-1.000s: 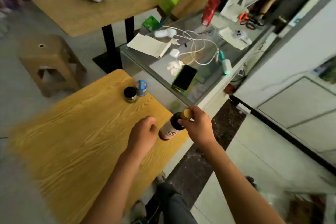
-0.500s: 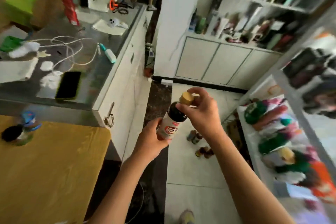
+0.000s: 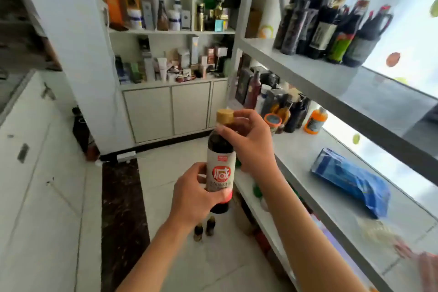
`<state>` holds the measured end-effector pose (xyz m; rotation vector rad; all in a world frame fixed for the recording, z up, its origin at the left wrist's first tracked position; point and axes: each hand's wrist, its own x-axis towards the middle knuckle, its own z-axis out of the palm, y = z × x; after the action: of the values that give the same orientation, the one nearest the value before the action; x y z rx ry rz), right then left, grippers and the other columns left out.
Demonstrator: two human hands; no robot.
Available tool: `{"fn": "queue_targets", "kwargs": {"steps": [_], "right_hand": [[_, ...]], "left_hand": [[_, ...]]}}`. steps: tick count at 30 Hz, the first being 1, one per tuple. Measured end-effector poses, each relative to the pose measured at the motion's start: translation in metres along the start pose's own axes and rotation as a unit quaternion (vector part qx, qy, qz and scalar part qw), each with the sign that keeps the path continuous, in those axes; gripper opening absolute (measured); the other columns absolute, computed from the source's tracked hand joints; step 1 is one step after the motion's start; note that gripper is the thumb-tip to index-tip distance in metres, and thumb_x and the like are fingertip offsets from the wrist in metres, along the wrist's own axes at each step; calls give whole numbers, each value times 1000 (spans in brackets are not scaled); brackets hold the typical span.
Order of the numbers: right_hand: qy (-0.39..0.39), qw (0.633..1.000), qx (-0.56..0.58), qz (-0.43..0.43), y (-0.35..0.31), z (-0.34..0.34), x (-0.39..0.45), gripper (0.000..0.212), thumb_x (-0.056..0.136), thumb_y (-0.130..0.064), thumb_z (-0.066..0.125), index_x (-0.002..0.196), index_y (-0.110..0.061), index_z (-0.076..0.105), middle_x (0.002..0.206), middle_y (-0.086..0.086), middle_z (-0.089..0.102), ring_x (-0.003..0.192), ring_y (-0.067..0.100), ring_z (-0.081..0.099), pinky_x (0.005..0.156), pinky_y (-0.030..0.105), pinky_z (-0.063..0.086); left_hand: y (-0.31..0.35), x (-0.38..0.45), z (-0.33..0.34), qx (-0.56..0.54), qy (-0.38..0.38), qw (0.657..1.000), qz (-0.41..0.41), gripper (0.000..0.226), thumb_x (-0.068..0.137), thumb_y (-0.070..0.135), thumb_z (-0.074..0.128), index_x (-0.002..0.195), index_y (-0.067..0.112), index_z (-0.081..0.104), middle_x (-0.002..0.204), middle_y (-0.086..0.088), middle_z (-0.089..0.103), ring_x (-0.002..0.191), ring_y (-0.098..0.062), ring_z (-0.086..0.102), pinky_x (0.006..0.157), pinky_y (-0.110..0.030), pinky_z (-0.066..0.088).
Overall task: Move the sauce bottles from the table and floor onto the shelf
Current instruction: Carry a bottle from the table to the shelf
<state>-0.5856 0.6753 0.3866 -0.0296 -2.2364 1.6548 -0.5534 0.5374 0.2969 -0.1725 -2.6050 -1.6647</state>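
Head view: both hands grip a dark-filled sauce bottle [image 3: 221, 168].

1. One sauce bottle [image 3: 221, 168] is held upright, with one tan cap [image 3: 224, 116].
2. Two hands hold it: the left hand [image 3: 194, 193] low, the right hand [image 3: 248, 141] near the cap.
3. Two small dark bottles [image 3: 204, 227] stand on the floor.
4. One blue bag [image 3: 350, 180] lies on the middle shelf [image 3: 308, 149].
5. One orange bottle [image 3: 315, 121] stands on that shelf.
6. Three cabinet doors [image 3: 170, 111] show below the back shelves.
7. Dark bottles [image 3: 331, 31] crowd the upper shelf; their number is unclear.
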Motion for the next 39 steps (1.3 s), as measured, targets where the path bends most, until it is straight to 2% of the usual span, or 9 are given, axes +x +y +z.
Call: {"fn": "queue_targets", "kwargs": {"steps": [4,8,11,14,17,23,28,33,39], "right_hand": [[-18,1000,6,17,4,-61,15,38,84,-25,78,119,-27,64,110,-12,69,101,3,67,87,28,57],[-66,996,20,59,12,-103,28,65,79,-11,81,136,-27,55,109,-3,73,97,8,72,80,28,61],[-62,994,-40,84,9,-121,40,51,77,-13,83,123,-20,63,104,-5,73,92,5,72,82,26,61],[-23,996,-42,75,7,-138,60,35,77,-16,84,107,-19,69,100,-7,75,90,3,72,77,19,59],[36,997,-62,41,-2,-153,89,38,75,-19,85,109,-18,70,103,-6,76,95,9,72,84,28,59],[140,989,-43,32,-18,-165,170,35,75,-16,86,107,-9,73,97,2,78,87,13,75,79,31,61],[196,978,-68,34,-16,-162,232,30,76,-17,84,103,-9,75,88,-3,77,75,4,72,62,20,52],[267,960,-75,41,-2,-172,280,34,75,-20,85,105,-9,74,96,1,76,90,17,73,80,37,60],[303,948,-87,51,18,-198,327,28,74,-14,85,98,-13,71,96,0,75,92,17,72,87,42,60]], "left_hand": [[38,29,35,-34,-20,999,31,57,55,36,92,103,32,61,94,19,67,83,11,60,60,-6,47],[67,58,55,-36,-42,996,71,59,55,40,92,106,31,62,95,19,68,84,11,60,62,-6,47],[87,79,66,-33,-62,992,104,63,56,45,89,111,34,61,96,23,66,88,16,58,62,-5,48],[110,111,81,-46,-92,986,133,66,58,43,89,117,34,60,100,23,66,92,9,61,71,-15,55],[134,148,93,-64,-128,976,161,73,64,44,85,129,35,54,114,19,65,104,-1,60,88,-26,53],[178,236,102,-77,-213,945,236,55,77,59,66,127,45,49,105,28,63,94,14,60,82,-21,52],[198,306,107,40,-207,925,315,63,95,58,38,151,34,24,152,8,39,137,-14,38,106,-36,37],[206,351,121,94,-149,920,350,60,102,47,35,155,31,13,161,8,18,147,-11,17,114,-33,21],[206,389,151,23,-179,926,333,63,102,48,32,154,34,0,162,8,16,147,-12,19,114,-34,21]]}}
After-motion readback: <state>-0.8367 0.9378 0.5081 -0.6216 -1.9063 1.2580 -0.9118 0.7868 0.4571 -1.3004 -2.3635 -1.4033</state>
